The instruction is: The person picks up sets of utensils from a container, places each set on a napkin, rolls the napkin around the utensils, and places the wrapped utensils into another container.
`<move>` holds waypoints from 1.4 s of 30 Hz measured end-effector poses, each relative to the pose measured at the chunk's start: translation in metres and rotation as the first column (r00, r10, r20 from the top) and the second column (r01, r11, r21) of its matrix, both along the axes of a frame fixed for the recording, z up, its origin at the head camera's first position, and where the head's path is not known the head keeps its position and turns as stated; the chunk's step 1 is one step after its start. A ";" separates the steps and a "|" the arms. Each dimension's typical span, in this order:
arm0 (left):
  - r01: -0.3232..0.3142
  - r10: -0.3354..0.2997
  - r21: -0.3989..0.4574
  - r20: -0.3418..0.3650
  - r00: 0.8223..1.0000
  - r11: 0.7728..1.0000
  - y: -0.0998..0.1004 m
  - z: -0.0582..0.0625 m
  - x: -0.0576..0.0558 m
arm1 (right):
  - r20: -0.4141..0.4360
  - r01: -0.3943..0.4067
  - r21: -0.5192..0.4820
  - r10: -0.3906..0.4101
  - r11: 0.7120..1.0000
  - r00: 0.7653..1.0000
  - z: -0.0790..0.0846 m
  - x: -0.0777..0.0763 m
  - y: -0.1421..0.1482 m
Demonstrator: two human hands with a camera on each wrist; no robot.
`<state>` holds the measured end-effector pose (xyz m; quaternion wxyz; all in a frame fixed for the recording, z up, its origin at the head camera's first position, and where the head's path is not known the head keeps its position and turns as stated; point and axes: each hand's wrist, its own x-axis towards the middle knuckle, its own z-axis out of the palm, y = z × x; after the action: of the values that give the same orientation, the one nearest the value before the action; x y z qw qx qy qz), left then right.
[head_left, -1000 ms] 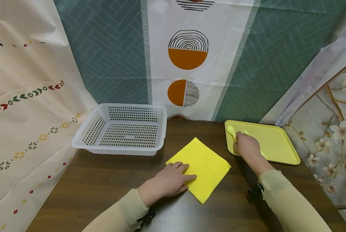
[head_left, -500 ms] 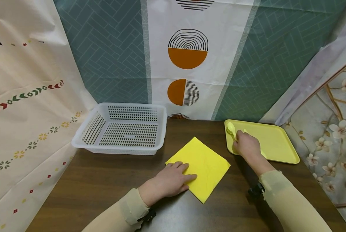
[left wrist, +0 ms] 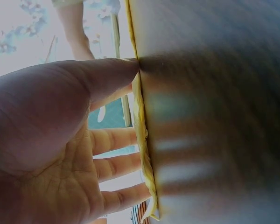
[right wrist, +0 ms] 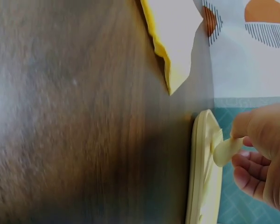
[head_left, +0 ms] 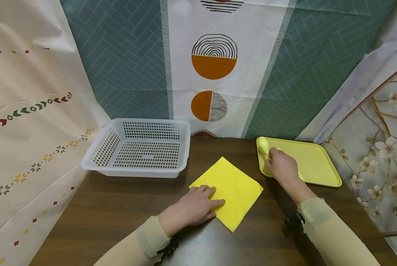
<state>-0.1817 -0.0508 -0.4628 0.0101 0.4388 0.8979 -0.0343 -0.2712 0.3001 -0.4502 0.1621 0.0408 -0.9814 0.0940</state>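
Note:
A folded yellow napkin [head_left: 235, 188] lies on the table, turned cornerwise. My left hand [head_left: 196, 207] rests on its left part with fingers spread; in the left wrist view the thumb and fingertips press the thin edge of the napkin [left wrist: 141, 112]. Over the left part of the yellow tray [head_left: 318, 162], my right hand [head_left: 282, 164] pinches a pale yellow plastic spoon [head_left: 263, 144] by its handle. The spoon's bowl points to the tray's far left corner. In the right wrist view the rounded handle end [right wrist: 226, 151] shows between thumb and fingers. Another pale utensil under the hand is mostly hidden.
A white perforated plastic basket [head_left: 148, 157] stands at the back left of the dark wooden table [head_left: 118, 210]. Patterned cloths hang behind and on both sides, close to the tray and basket.
The spoon in my right hand has shifted slightly towards the tray's far left corner. My left hand stays on the napkin. The head view has drifted slightly.

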 end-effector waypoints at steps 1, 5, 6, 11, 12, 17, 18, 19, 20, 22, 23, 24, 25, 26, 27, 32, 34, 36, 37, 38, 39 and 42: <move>0.000 0.000 0.001 -0.001 1.000 1.000 0.000 0.000 0.000 | 0.002 0.000 -0.005 0.000 1.000 1.000 0.001 0.000 -0.002; 0.000 0.000 0.007 -0.006 1.000 1.000 -0.001 0.000 0.000 | 0.040 0.008 -0.019 -0.007 1.000 0.999 0.003 0.001 -0.008; -0.001 0.001 0.007 -0.005 1.000 1.000 -0.001 0.000 0.000 | 0.048 0.010 -0.020 -0.009 1.000 0.999 0.003 0.001 -0.009; 0.000 0.000 0.007 0.000 1.000 1.000 0.000 0.002 0.001 | 0.044 -0.004 -0.037 0.006 0.999 0.999 0.004 0.003 -0.018; 0.002 -0.002 0.006 0.000 1.000 1.000 0.000 0.002 0.000 | 0.034 -0.013 -0.040 0.015 0.999 0.999 0.005 0.004 -0.021; 0.005 -0.005 0.001 0.000 1.000 1.000 0.000 0.002 -0.001 | -0.005 -0.051 -0.054 0.051 0.997 0.999 0.008 0.008 -0.032; 0.006 -0.006 0.002 -0.001 1.000 1.000 0.000 0.002 -0.001 | -0.008 -0.057 -0.056 0.056 0.997 0.998 0.008 0.009 -0.035; 0.006 -0.006 0.003 -0.003 1.000 1.000 0.000 0.002 -0.001 | -0.009 -0.063 -0.057 0.062 0.996 0.998 0.008 0.010 -0.037; 0.005 -0.005 0.004 -0.005 1.000 1.000 0.000 0.002 -0.001 | -0.008 -0.069 -0.060 0.068 0.996 0.998 0.008 0.010 -0.039; 0.007 -0.006 0.007 -0.012 1.000 1.000 0.000 0.002 -0.001 | -0.008 -0.079 -0.068 0.078 0.995 0.997 0.008 0.011 -0.044; 0.007 -0.007 0.010 -0.014 1.000 1.000 0.000 0.002 -0.001 | -0.008 -0.084 -0.071 0.084 0.994 0.996 0.008 0.011 -0.046; 0.007 -0.007 0.010 -0.017 1.000 1.000 0.000 0.002 -0.001 | -0.010 -0.090 -0.074 0.089 0.993 0.996 0.007 0.011 -0.048; 0.006 -0.006 0.010 -0.018 1.000 1.000 0.000 0.002 -0.001 | -0.011 -0.095 -0.077 0.094 0.993 0.995 0.007 0.012 -0.050; 0.006 -0.006 0.010 -0.018 1.000 1.000 0.000 0.002 -0.001 | -0.010 -0.097 -0.080 0.096 0.992 0.995 0.007 0.012 -0.052; 0.007 -0.007 0.011 -0.019 1.000 1.000 0.000 0.001 -0.001 | -0.007 -0.098 -0.082 0.098 0.992 0.995 0.007 0.012 -0.054; 0.008 -0.007 0.011 -0.022 1.000 1.000 0.000 0.002 0.000 | 0.030 -0.090 -0.084 0.093 0.992 0.995 0.007 0.013 -0.061; 0.006 -0.006 0.010 -0.023 1.000 1.000 0.000 0.003 -0.001 | 0.050 -0.084 -0.087 0.088 0.993 0.995 0.008 0.014 -0.065; 0.005 -0.004 0.010 -0.023 1.000 1.000 0.000 0.003 0.000 | 0.059 -0.084 -0.088 0.089 0.993 0.994 0.008 0.016 -0.068; 0.003 -0.003 0.010 -0.022 1.000 1.000 0.000 0.003 0.000 | 0.059 -0.089 -0.092 0.094 0.992 0.994 0.008 0.017 -0.070; 0.003 -0.003 0.011 -0.021 1.000 1.000 0.000 0.003 0.000 | 0.058 -0.091 -0.093 0.097 0.991 0.994 0.008 0.018 -0.071; 0.002 -0.002 0.009 -0.020 1.000 1.000 0.000 0.003 0.000 | 0.055 -0.095 -0.094 0.100 0.991 0.993 0.008 0.018 -0.072; 0.000 0.000 0.009 -0.013 1.000 1.000 0.000 0.003 0.000 | 0.043 -0.110 -0.096 0.114 0.989 0.993 0.007 0.021 -0.076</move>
<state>-0.1816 -0.0504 -0.4595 0.0021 0.4386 0.8980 -0.0332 -0.2506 0.2245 -0.4435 0.1347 0.0859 -0.9757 0.1498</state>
